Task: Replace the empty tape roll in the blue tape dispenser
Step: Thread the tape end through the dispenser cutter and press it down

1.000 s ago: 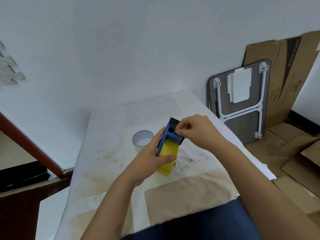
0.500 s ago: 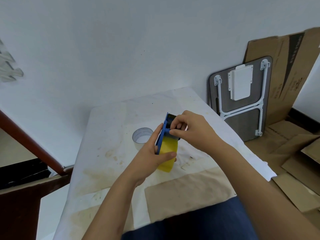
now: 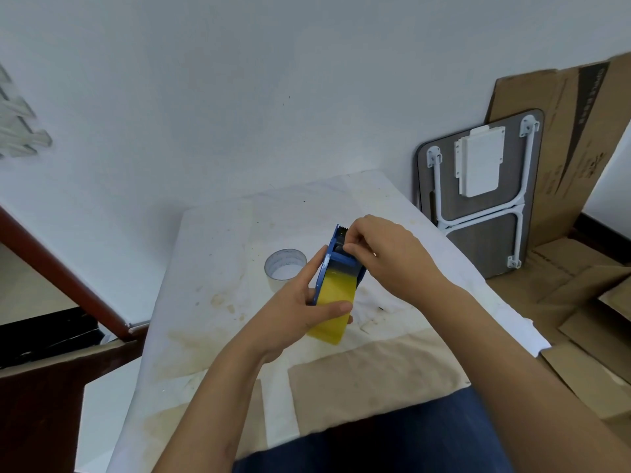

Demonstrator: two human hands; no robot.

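Above the stained table (image 3: 211, 254) the left hand (image 3: 290, 319) clamps the blue dispenser (image 3: 333, 264) and yellow roll (image 3: 333, 308) steady, so the right hand (image 3: 389, 254) can pinch tape near the cutter

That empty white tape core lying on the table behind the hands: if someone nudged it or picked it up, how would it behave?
The empty white tape core ring lies flat on its open end on the cloth-covered table, so a nudge would probably slide it, not roll it. It looks thin-walled and hollow, so it is likely very light and may flex if squeezed. Tipped onto its edge, it would probably roll.
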